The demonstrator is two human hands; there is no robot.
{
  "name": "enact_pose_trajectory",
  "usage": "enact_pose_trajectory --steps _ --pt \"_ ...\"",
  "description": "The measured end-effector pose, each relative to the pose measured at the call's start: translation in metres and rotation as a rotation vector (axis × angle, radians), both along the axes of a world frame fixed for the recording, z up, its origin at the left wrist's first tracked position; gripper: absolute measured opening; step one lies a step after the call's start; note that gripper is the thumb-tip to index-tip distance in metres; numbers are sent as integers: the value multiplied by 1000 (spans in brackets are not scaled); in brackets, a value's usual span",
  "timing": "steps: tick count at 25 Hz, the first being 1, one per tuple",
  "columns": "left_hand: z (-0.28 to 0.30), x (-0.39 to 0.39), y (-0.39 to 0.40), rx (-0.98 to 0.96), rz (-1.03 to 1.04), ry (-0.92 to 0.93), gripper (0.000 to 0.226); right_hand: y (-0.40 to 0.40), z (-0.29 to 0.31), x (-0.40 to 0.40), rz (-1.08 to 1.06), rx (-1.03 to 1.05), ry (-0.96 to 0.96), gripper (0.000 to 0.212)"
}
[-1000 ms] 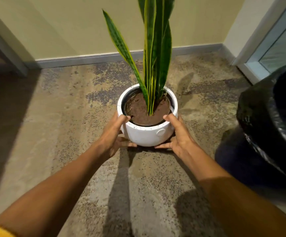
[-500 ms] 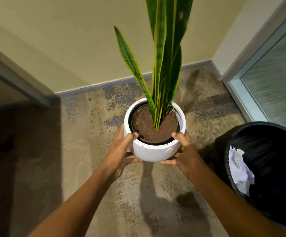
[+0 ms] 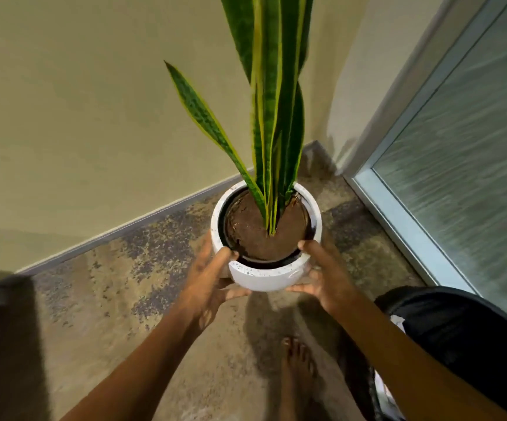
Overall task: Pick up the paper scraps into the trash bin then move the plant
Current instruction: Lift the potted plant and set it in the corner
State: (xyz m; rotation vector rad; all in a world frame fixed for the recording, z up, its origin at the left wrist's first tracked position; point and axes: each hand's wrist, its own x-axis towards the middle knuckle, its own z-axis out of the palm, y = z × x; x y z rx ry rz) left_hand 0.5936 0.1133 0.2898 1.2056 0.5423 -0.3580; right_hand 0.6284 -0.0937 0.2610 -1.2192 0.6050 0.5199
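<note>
White pot [image 3: 265, 276] w/ plant [image 3: 272, 123] now lifted off floor, nearer corner than 0.5 s back. Left hand [image 3: 208, 282] clamped on pot's left wall, thumb over rim, fingers under base; right hand [image 3: 326, 279] likewise on right wall. Bin [image 3: 458, 335] right of pot, scraps [image 3: 398, 322] inside. Move step underway; set-down left.

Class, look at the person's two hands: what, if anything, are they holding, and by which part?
Both hands hold the white plant pot. The left hand and the right hand clasp its opposite sides, each with a thumb hooked over the rim and fingers low on the wall.
</note>
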Motion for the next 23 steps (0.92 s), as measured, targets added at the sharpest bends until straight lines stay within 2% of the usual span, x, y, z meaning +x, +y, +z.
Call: enact_pose_trajectory --steps 3,7,14,19,23 --pt "-19 59 -24 -39 -42 24 51 -24 -13 51 29 -33 -90 53" --pt "-63 129 -44 -41 -140 33 39 -48 -47 104 -28 -43 -120 59" --pt "-151 245 -58 32 -325 -42 42 -60 -130 185 -236 -29 -56 61" --pt "-193 302 -72 25 -347 -33 41 -64 -176 233 -332 -33 -42 57" --pt "-212 334 -88 38 -320 -5 54 -71 -194 259 -393 -46 -37 53"
